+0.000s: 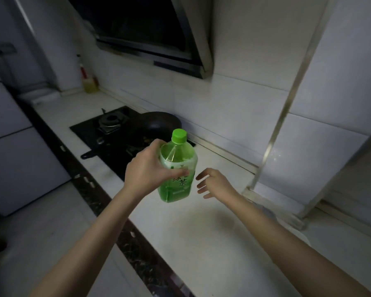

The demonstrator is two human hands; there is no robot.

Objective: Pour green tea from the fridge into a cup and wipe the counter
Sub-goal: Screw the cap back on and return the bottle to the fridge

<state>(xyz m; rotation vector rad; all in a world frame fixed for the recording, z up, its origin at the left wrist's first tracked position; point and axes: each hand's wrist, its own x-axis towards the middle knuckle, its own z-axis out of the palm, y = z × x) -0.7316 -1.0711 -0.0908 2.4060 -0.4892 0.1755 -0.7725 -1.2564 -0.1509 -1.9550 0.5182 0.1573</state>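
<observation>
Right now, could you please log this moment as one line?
left hand: grips green tea bottle | cap: on | right hand: open, beside bottle | cup: unseen

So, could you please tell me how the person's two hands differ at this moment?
The left hand is wrapped around the green tea bottle, gripping its upper body; the right hand holds nothing. The left hand's fingers are closed on the bottle; the right hand's fingers are spread open, beside the bottle and apart from it. Both are bare and reach over the white counter.
</observation>
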